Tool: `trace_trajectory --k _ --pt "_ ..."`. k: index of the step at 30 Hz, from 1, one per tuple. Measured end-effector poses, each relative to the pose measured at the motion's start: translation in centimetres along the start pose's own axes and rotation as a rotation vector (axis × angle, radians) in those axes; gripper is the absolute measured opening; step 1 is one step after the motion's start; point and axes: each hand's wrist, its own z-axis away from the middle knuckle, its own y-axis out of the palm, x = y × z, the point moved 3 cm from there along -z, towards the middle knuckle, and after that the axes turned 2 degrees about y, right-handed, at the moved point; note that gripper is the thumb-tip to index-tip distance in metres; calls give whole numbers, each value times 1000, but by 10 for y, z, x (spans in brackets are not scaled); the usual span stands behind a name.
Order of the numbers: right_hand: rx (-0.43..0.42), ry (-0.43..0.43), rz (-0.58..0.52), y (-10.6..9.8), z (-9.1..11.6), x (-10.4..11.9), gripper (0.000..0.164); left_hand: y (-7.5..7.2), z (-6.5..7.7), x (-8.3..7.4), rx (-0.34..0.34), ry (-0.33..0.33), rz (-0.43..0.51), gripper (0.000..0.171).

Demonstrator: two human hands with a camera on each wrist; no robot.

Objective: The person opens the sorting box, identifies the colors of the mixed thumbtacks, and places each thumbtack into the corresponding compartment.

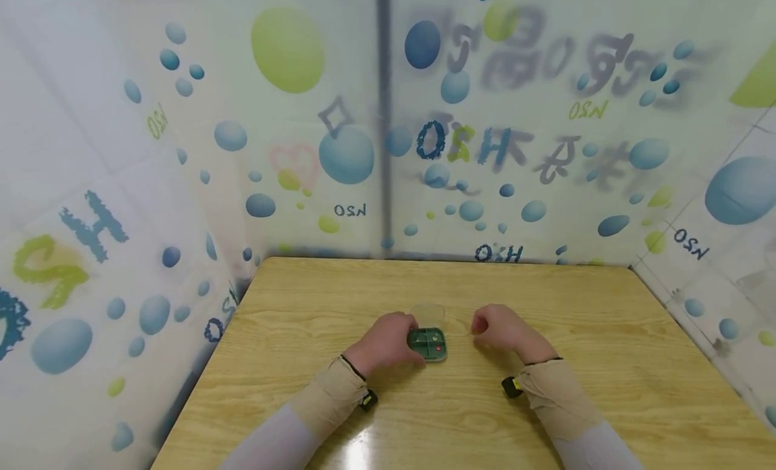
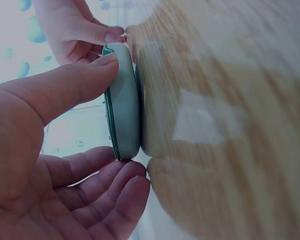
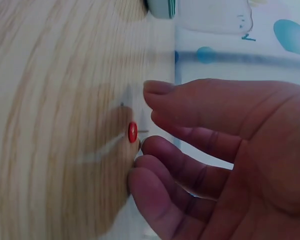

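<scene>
My left hand (image 1: 384,341) holds a small green pill box (image 2: 125,100) by its sides, thumb on one edge and fingers at the opposite one. The box sits low at the tabletop, its clear lid (image 1: 429,314) swung back. Dividers split it into compartments; a red pill (image 1: 438,348) and a small pale piece (image 1: 434,338) lie in the right-hand ones. To the right of the box, my right hand (image 1: 500,328) is low over the table, thumb and fingers apart. Just off its fingertips, a red capsule-like pill (image 3: 133,132) lies on the wood.
The wooden table (image 1: 291,382) reaches back to a patterned curtain (image 1: 339,227) with blue and green spots. Similar sheets hang along the left and right sides. A black wrist device (image 1: 512,387) is strapped at my right wrist, another (image 1: 368,399) at my left.
</scene>
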Motion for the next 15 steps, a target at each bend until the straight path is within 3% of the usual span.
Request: trace_trajectory --k 6,15 --pt "47 39 -22 1 0 -4 17 1 0 1 -4 -4 -5 54" --pt "36 10 -13 1 -1 -5 18 1 0 1 -4 1 -10 54"
